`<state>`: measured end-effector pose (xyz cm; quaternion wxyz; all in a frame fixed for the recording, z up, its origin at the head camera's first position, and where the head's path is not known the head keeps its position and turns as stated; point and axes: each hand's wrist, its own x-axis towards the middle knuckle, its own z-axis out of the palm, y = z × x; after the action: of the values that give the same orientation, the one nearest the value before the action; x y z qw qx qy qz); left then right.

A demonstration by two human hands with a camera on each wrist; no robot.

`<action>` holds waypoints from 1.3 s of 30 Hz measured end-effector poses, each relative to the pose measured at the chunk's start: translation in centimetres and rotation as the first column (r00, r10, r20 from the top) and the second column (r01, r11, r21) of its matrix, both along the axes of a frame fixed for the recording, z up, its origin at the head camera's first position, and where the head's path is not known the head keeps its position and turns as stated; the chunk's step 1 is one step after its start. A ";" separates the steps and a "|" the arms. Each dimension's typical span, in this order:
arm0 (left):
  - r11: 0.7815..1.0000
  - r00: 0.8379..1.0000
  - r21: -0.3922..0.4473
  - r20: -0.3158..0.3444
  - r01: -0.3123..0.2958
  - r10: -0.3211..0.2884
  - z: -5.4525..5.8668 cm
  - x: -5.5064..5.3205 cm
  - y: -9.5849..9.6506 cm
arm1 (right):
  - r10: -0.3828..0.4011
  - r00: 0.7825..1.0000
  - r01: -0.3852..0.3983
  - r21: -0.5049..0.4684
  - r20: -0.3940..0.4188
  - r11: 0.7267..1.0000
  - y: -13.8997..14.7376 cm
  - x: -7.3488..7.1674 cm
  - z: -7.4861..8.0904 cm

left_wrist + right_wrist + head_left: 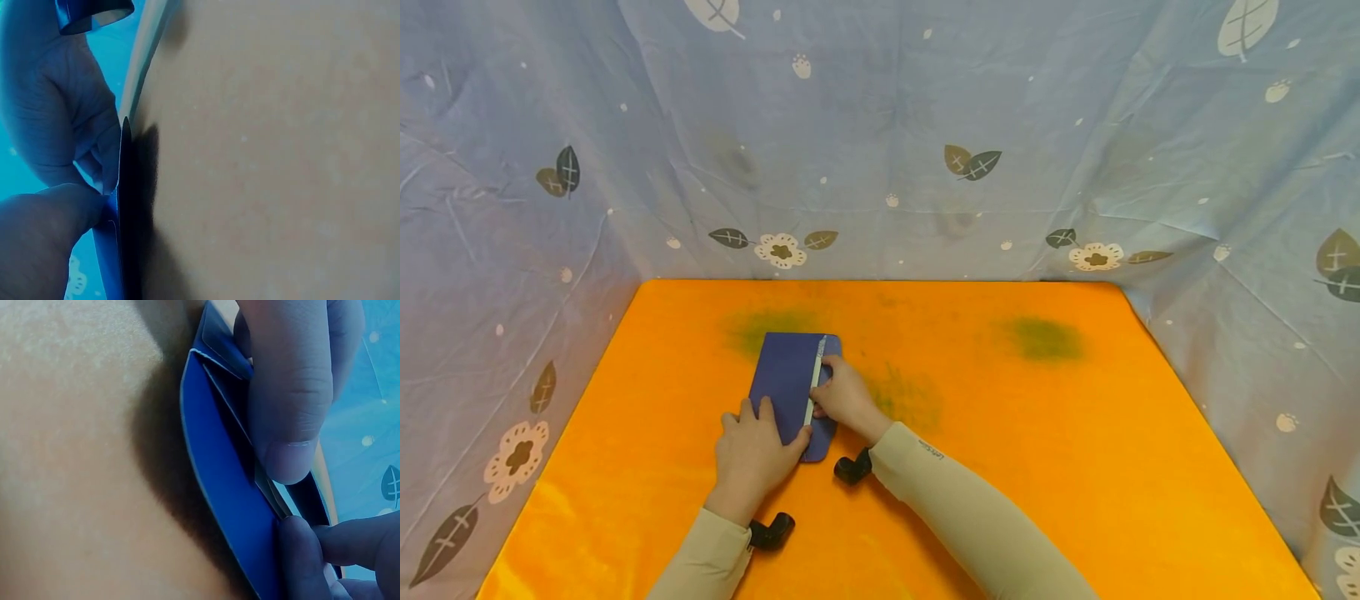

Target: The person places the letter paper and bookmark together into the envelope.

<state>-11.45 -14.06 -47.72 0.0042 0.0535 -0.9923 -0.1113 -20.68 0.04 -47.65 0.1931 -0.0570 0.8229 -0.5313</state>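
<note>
A blue envelope (782,375) lies on the orange surface, its flap (823,442) spread out to the right. Along its mouth shows a white strip (816,372), apparently the edge of a paper or card with small print at one end. My right hand (850,400) pinches at this strip; its fingertips (301,553) meet the pale edge inside the mouth in the right wrist view. My left hand (751,454) rests on the envelope's near left part, fingers spread. Its thumb (294,406) presses by the opening. How far the paper sits inside is hidden.
The orange table cover (1037,467) stretches around the envelope, with dark greenish smudges (1048,337) on it. A pale blue curtain (895,125) with leaf and flower prints encloses the back and sides. Black wrist mounts (772,531) stick out at both sleeves.
</note>
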 end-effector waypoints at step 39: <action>0.998 0.999 -0.057 -0.038 0.009 -0.011 0.0 0.1 0.7 | 0.016 1.000 -0.017 0.048 0.026 0.999 -0.3 -0.1 0.9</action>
<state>-11.34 -13.40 -47.74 0.0240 0.0463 -0.9951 -0.0840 -20.82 -0.22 -46.72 0.2094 -0.0522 0.8325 -0.5103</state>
